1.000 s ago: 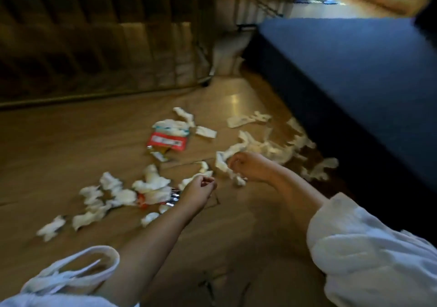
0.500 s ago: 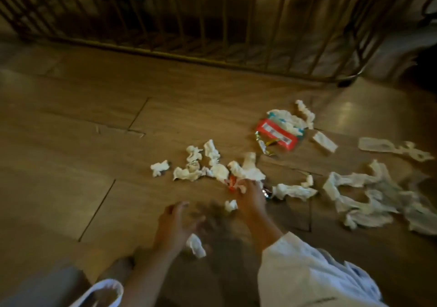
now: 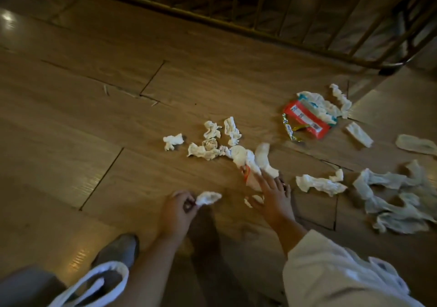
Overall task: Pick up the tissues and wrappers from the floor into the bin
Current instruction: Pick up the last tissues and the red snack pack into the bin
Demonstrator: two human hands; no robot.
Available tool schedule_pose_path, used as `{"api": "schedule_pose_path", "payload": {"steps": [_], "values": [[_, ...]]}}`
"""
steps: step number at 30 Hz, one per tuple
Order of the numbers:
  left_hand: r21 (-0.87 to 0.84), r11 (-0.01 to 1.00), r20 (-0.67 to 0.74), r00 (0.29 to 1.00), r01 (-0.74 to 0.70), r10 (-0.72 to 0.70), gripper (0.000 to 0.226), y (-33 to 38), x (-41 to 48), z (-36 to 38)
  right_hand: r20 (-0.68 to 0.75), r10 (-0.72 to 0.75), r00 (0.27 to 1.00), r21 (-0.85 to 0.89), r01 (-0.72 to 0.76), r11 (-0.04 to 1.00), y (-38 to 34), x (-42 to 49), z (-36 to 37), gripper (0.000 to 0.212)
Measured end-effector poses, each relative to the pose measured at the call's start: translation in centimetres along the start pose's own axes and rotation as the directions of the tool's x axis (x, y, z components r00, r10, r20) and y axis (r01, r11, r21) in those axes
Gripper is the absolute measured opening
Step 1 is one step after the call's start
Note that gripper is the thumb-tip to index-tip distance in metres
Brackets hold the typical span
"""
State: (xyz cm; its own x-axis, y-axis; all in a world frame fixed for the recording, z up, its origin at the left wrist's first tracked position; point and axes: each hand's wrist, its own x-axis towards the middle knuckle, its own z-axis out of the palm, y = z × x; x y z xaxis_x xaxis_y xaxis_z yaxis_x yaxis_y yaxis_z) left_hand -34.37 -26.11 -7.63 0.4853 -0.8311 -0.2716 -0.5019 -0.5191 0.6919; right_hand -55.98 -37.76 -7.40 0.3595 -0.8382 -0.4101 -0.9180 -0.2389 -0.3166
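The left hand (image 3: 177, 209) is closed in a pinch on a small tissue wad (image 3: 208, 198), thumb and fingertips curled round its near end. Whether the wad is clear of the floor (image 3: 71, 117) cannot be told. The right hand (image 3: 272, 195) lies with fingers straight and apart on the near edge of a tissue cluster (image 3: 248, 157) and grips nothing. An orange wrapper (image 3: 246, 173) shows from under that cluster, just beside the fingertips. Judged step: gathering litter, with most of the task outstanding. To do it well, the right fingers should curl down and rake cluster and wrapper into the palm together. The tissue looks soft and should compress, and the wrapper is best trapped inside it. Two small scraps (image 3: 256, 198) lie at the thumb side of the right hand and are easily missed. Beyond the left hand lie several small wads (image 3: 212, 129), within its reach once its load is tucked into the palm. To the outer side of the right hand lies a long tissue (image 3: 319, 183), and farther out a larger heap (image 3: 397, 202). Beyond the right hand are a red wrapper (image 3: 307, 119) and a gold wrapper (image 3: 292, 130) touching it. The bin is not in view. A white loop (image 3: 94, 283) hangs by the left forearm, purpose not determinable. Overfilling either hand risks dropped pieces.
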Motion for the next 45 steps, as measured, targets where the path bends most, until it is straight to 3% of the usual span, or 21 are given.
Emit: {"api": "schedule_pose_path", "payload": {"steps": [4, 7, 10, 12, 15, 17, 20, 22, 25, 29, 33, 35, 37, 40, 43, 45], "values": [[0.03, 0.998, -0.201, 0.978, 0.061, -0.054, 0.013, 0.9, 5.0, -1.9, -0.031, -0.083, 0.996, -0.101, 0.08, 0.992, -0.6, -1.4, 0.7, 0.058], [0.078, 0.99, -0.235, 0.967, 0.115, -0.094, 0.018, 1.8, 9.1, -3.6, -0.022, -0.142, 0.99, -0.12, 0.139, 0.983, -0.5, -1.7, 0.7, 0.071], [0.133, 0.988, -0.148, 0.987, 0.078, -0.058, 0.016, 1.2, 13.0, -3.8, 0.03, -0.201, 0.979, -0.168, 0.203, 0.965, 0.2, -1.5, 1.2, 0.088], [0.122, 0.992, -0.046, 0.999, 0.028, -0.023, 0.017, 1.4, 14.5, -3.1, 0.065, -0.203, 0.977, -0.224, 0.212, 0.951, 0.7, -1.1, 2.0, 0.082], [-0.005, 1.0, 0.109, 0.994, 0.031, -0.03, 0.055, 2.7, 14.7, -1.4, 0.05, -0.197, 0.979, -0.247, 0.203, 0.947, 0.9, -1.0, 2.2, 0.069], [-0.048, 0.999, 0.18, 0.984, 0.02, -0.011, 0.067, 4.0, 14.1, -0.3, 0.086, -0.166, 0.982, -0.229, 0.181, 0.956, 0.5, -1.2, 2.1, 0.064], [0.085, 0.996, 0.307, 0.952, -0.041, 0.013, 0.074, 5.5, 12.9, 1.2, 0.086, -0.134, 0.987, -0.17, 0.147, 0.975, -0.6, -1.2, 1.6, 0.053], [0.235, 0.965, 0.313, 0.949, -0.114, 0.036, 0.064, 6.2, 11.7, 2.4, 0.039, -0.133, 0.99, -0.113, 0.137, 0.984, -0.9, -1.0, 1.6, 0.046], [0.271, 0.939, 0.194, 0.967, -0.212, 0.163, 0.048, 6.6, 9.6, 3.7, -0.035, -0.11, 0.993, 0.065, 0.112, 0.992, -1.0, -0.6, 1.4, 0.035], [0.209, 0.946, 0.21, 0.956, -0.249, 0.205, 0.048, 5.2, 7.5, 4.0, -0.211, 0.116, 0.971, 0.383, -0.027, 0.923, -1.1, 0.5, -0.6, 0.025], [0.131, 0.943, 0.268, 0.926, -0.307, 0.264, 0.08, 4.9, 5.8, 4.2, -0.453, 0.409, 0.792, 0.706, 0.039, 0.707, -0.5, 1.4, -4.1, 0.006], [0.24, 0.886, 0.36, 0.884, -0.397, 0.299, 0.096, 5.6, 5.8, 4.8, -0.432, 0.549, 0.716, 0.777, -0.013, 0.629, 1.2, 1.9, -4.9, 0.02], [0.321, 0.816, 0.482, 0.825, -0.48, 0.295, 0.109, 6.7, 6.2, 5.3, -0.34, 0.653, 0.676, 0.791, -0.17, 0.588, 3.8, 2.4, -4.8, 0.041], [0.412, 0.683, 0.603, 0.742, -0.603, 0.292, 0.106, 7.7, 6.8, 6.3, -0.247, 0.642, 0.726, 0.555, -0.437, 0.708, 6.9, 2.2, -3.4, 0.049], [0.436, 0.675, 0.633, 0.736, -0.595, 0.24, 0.091, 7.4, 7.0, 7.1, -0.196, 0.548, 0.814, 0.43, -0.431, 0.794, 7.3, 0.8, -1.5, 0.057], [0.413, 0.709, 0.58, 0.765, -0.572, 0.28, 0.078, 6.9, 6.6, 7.4, -0.205, 0.46, 0.864, 0.364, -0.369, 0.855, 6.6, 0.1, -0.7, 0.062]]}}
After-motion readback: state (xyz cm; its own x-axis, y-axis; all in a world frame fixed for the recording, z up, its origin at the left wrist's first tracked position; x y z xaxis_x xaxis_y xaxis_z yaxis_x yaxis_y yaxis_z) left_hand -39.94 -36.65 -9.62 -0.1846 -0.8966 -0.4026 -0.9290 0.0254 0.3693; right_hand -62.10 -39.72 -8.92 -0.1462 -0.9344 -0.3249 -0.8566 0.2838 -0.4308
